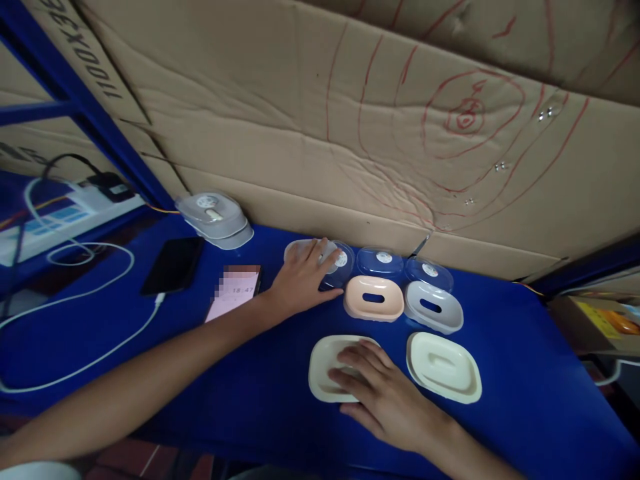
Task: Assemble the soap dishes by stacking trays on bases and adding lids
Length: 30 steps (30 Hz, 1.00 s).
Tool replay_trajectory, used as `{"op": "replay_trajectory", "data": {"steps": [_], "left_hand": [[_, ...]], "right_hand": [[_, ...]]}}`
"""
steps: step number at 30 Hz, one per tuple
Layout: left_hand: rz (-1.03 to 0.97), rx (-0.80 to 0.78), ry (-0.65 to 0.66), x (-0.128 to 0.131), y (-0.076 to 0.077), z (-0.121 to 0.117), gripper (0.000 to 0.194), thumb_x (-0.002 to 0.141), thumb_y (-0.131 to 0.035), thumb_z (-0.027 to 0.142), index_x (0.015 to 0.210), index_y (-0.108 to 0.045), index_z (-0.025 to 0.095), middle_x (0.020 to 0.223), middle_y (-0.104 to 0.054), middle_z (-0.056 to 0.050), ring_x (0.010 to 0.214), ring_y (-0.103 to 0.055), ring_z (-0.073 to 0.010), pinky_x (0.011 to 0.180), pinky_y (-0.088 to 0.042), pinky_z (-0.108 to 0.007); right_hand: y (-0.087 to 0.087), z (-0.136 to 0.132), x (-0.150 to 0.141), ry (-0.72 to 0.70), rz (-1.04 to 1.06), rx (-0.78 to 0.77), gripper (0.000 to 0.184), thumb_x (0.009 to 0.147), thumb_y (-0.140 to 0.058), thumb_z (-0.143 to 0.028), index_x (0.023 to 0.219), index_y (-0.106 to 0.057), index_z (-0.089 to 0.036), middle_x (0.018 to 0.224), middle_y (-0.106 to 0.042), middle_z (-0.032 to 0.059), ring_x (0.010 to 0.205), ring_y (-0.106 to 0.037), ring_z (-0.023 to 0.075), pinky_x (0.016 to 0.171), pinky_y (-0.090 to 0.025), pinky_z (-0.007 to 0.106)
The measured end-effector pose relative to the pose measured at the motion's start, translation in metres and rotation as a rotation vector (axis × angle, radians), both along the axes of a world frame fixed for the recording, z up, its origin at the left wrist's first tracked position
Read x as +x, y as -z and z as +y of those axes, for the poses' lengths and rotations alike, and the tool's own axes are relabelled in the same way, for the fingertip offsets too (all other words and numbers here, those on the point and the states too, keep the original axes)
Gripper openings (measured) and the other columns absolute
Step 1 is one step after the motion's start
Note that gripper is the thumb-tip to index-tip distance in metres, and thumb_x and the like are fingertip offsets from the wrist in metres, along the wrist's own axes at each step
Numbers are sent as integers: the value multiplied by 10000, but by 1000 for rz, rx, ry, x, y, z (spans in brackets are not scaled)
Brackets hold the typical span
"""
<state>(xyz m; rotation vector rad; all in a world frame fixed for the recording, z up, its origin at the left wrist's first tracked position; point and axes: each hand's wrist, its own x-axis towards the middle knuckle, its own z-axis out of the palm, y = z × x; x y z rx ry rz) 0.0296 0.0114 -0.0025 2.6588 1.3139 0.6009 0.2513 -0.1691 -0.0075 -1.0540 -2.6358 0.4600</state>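
My left hand (pixel 305 277) reaches to the back row, fingers spread over a pale grey soap-dish part (pixel 296 249) and the edge of a clear lid (pixel 345 265). My right hand (pixel 383 393) rests over a cream soap-dish base (pixel 323 363), with its fingers apart inside the dish and the thumb by the near rim. The hand covers the dish's right side. To its right lies another cream base (pixel 445 367) with a raised middle. Behind them sit a peach slotted tray (pixel 374 308) and a grey slotted tray (pixel 450 313).
Clear lids with round stickers, one at the middle (pixel 380 261) and one to its right (pixel 430 272), line the cardboard wall (pixel 250 100). Stacked dishes (pixel 223 223) stand back left. Two phones, one dark (pixel 173 267) and one lit (pixel 235 293), lie near a white cable (pixel 133 340) and power strip (pixel 50 230).
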Motion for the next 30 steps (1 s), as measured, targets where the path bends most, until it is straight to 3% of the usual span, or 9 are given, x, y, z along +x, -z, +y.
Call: {"op": "replay_trajectory", "data": {"steps": [3,9,15,19,22,25,28,30], "left_hand": [[22,-4,22,12,1,-7,746,899,-727,438,1574,-491,223,1691,-360,-227,1529,-348,-483,1256,-106,-671],[12,-38,-64,24,-2,-12,626,926,-674,384,1503,-553,171,1685,-344,-262,1465,-391,-544,1194,-200,-713],[-55,27,79,-28,-20,17,537,957,-584,368,1461,-531,190,1642,-382,-223,1514,-385,-398,1212,-279,-602],[-110,-79,129,-65,-6,41,534,924,-578,338,1427,-506,173,1640,-326,-222,1538,-340,-387,1220,-282,-589],[-109,-149,146,-73,6,52,573,884,-604,326,1427,-483,191,1634,-343,-198,1530,-359,-362,1219,-308,-552],[-86,-161,150,-68,7,59,600,884,-649,379,1440,-471,241,1633,-387,-154,1537,-356,-343,1245,-250,-557],[-66,-166,117,-59,1,62,725,871,-724,539,1483,-448,266,1650,-380,-159,1548,-330,-379,1246,-177,-607],[-51,-177,94,-55,-2,63,813,851,-741,627,1514,-432,272,1619,-429,-165,1518,-372,-400,1223,-199,-612]], "right_hand": [[2,0,0,-8,5,-3,452,1042,-617,-332,1475,-558,-220,1455,-621,123,1439,-510,277,1293,-328,543],[5,2,1,-9,32,-21,462,1041,-612,-321,1488,-537,-228,1467,-606,124,1456,-492,277,1297,-312,551],[6,-1,1,-8,54,-33,451,1043,-601,-281,1486,-534,-227,1479,-595,130,1458,-489,285,1282,-333,563],[8,-3,1,-3,70,-27,442,1050,-586,-270,1486,-530,-225,1484,-592,125,1467,-479,271,1290,-320,551],[10,-3,1,9,71,-24,439,1057,-575,-271,1492,-523,-243,1496,-591,107,1474,-474,254,1302,-304,537],[10,-2,0,13,57,-27,440,1062,-568,-280,1499,-518,-258,1509,-588,92,1483,-466,243,1312,-286,528],[9,-2,-1,18,48,-30,445,1057,-577,-279,1498,-523,-257,1509,-591,91,1484,-466,243,1315,-282,520],[7,-2,-1,19,43,-38,452,1051,-585,-272,1499,-524,-260,1509,-592,89,1483,-466,242,1317,-280,516]]}}
